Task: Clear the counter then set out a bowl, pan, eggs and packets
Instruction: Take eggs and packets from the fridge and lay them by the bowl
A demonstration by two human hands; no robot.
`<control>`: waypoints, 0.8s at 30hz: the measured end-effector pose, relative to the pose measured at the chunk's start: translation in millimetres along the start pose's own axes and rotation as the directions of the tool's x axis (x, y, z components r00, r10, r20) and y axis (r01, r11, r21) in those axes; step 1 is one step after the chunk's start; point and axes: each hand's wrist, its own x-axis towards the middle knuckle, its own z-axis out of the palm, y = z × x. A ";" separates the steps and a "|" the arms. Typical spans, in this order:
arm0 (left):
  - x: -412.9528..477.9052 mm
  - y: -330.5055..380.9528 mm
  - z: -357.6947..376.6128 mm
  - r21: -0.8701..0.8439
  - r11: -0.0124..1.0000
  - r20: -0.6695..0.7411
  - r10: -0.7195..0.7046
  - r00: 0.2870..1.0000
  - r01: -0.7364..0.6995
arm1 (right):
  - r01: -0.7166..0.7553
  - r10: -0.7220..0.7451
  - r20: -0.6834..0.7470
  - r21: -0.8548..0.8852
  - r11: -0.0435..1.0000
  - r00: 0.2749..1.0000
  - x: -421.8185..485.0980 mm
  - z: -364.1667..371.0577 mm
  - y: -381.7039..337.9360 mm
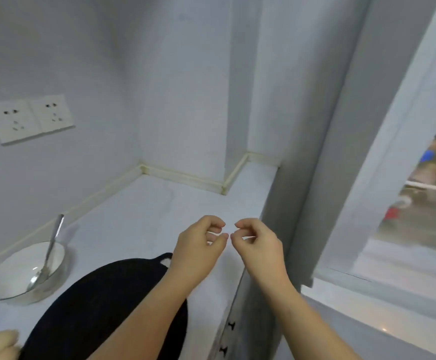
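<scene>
Left hand [198, 245], right hand [259, 246], both curled, tips nearly meeting, above counter [159, 203]

Low in the middle of the frame, the left hand [198, 245] and right hand [258, 245] hang over the white counter [159, 203], fingers curled, fingertips almost meeting, nothing visible in either. At lower left a glass bowl [11, 271] holds a leaning metal spoon [48, 253], just beside a black pan [102, 302] at the bottom edge. A double wall socket [28, 118] sits at upper left.
</scene>
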 end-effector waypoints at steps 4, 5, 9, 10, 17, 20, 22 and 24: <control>-6.3 54.3 87.3 -0.116 0.987 0.199 0.136 0.971 -0.114 | -0.032 0.019 -0.231 -0.053 0.998 0.973 -18.4 -98.9 26.5; -9.9 67.0 105.5 -0.144 0.981 0.243 0.163 0.956 -0.131 | -0.045 0.026 -0.278 -0.061 0.997 0.960 -24.8 -119.5 31.5; -34.4 121.3 187.9 -0.244 0.950 0.414 0.285 0.864 -0.197 | -0.111 0.070 -0.489 -0.056 0.992 0.869 -60.7 -208.2 52.8; -41.4 133.8 205.9 -0.264 0.942 0.445 0.311 0.840 -0.208 | -0.125 0.075 -0.532 -0.059 0.990 0.844 -69.1 -227.0 57.9; -81.0 186.8 292.8 -0.356 0.900 0.591 0.426 0.685 -0.252 | -0.192 0.100 -0.720 -0.046 0.980 0.687 -118.3 -311.4 79.6; -94.3 206.7 317.7 -0.388 0.882 0.644 0.466 0.607 -0.267 | -0.211 0.106 -0.782 -0.034 0.977 0.614 -136.9 -336.2 83.3; -105.0 224.1 332.5 -0.436 0.869 0.689 0.489 0.535 -0.233 | -0.213 0.101 -0.820 -0.026 0.977 0.563 -150.0 -353.1 79.9; -113.1 241.2 340.2 -0.501 0.848 0.720 0.520 0.460 -0.176 | -0.224 0.087 -0.847 -0.040 0.974 0.525 -159.9 -367.2 72.5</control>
